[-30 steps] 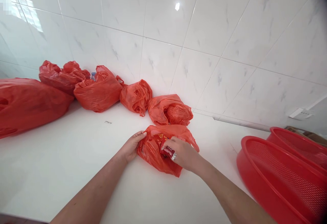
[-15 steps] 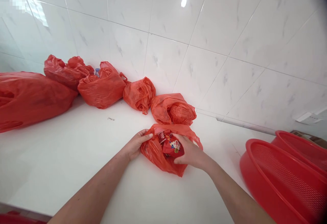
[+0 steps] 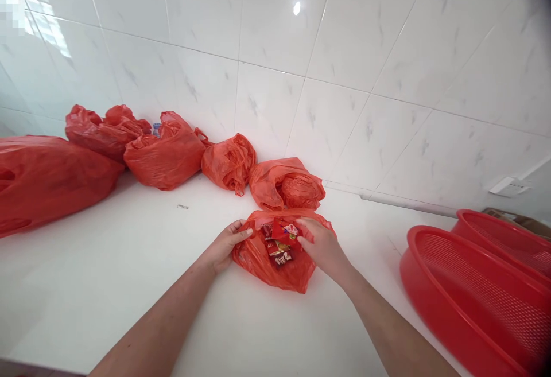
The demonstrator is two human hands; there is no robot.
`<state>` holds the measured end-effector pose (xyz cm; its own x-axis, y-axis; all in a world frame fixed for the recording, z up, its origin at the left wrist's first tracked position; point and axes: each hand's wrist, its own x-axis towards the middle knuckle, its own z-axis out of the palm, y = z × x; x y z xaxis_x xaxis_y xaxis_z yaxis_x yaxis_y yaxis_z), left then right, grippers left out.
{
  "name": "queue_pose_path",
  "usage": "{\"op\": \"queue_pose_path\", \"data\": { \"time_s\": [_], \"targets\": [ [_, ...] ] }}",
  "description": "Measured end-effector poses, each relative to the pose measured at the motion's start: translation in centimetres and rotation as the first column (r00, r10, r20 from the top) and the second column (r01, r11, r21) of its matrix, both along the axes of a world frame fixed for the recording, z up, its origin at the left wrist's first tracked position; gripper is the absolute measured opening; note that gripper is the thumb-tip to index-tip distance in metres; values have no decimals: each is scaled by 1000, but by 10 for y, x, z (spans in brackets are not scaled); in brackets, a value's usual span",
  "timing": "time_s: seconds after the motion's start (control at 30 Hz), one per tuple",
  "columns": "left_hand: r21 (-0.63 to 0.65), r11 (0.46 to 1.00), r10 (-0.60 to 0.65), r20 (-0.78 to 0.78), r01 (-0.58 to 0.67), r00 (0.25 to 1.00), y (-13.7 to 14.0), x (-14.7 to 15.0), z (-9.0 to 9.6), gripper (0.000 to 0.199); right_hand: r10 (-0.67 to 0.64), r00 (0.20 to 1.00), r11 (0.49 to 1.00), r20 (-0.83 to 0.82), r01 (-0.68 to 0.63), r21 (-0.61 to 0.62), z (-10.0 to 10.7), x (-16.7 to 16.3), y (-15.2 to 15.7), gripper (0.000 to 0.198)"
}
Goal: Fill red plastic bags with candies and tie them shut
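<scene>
Left hand (image 3: 226, 245) pinches crinkled red plastic bag (image 3: 275, 279) at left | right hand (image 3: 322, 246) at glossy red packet (image 3: 284, 232) — grip unclear | lettering (image 3: 283, 259) unreadable

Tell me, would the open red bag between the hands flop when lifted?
The open red bag would probably go floppy, since its thin plastic is creased. Its shiny packets might slide about, as they look loose. Some could spill if tipped, because the top's open.

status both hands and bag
Left hand holding open bag by its rim. Right hand at red packet inside. Another red bag close behind.
</scene>
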<state>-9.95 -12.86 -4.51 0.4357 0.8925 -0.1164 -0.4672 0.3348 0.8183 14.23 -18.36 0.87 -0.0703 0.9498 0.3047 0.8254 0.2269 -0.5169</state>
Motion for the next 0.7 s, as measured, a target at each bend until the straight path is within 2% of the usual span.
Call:
{"op": "queue_pose_path", "data": {
  "time_s": [0.07,0.17,0.2,0.27,0.3,0.37,0.4,0.47,0.53,0.57,0.63,0.67,0.7],
  "targets": [
    [16,999,30,-17,-30,999,1,1,-1,30,-70,997,991,-22,72,114,2,5,-6,21],
    [59,992,110,-41,-107,993,3,4,-1,32,-237,971,932,-45,240,273,-4,14,-14,20],
    [74,987,143,-49,-139,989,3,4,0,32,-287,956,915,-64,293,277,-8,17,-16,29],
    [112,980,175,-88,-164,981,1,1,5,34,-349,929,915,-121,365,173,-18,25,-16,52],
    [139,980,160,-123,-143,979,-2,-2,10,37,-360,921,924,-152,374,77,-23,28,-16,52],
    [190,982,64,-231,-19,971,-10,-13,21,48,-363,904,932,-226,348,-104,-26,37,-16,33],
    [206,976,0,-299,65,954,-15,-19,27,57,-357,891,933,-279,325,-156,-24,41,-16,27],
    [190,959,-103,-456,210,884,-22,-31,38,74,-342,832,938,-436,279,-204,-12,50,-17,28],
    [162,951,-124,-584,265,802,-21,-39,46,78,-296,713,955,-636,198,-222,9,57,-16,30],
    [179,956,-74,-622,234,779,-18,-41,51,75,-259,637,965,-726,133,-227,21,61,-15,30],
    [306,949,146,-625,69,767,-6,-40,62,68,-184,497,979,-848,10,-206,46,65,-11,31],
    [407,912,303,-584,-52,753,1,-38,70,63,-148,441,983,-885,-32,-181,58,66,-9,31],
    [506,847,448,-516,-162,730,7,-34,80,59,-109,388,988,-915,-60,-144,69,66,-7,31]
  ]
}}
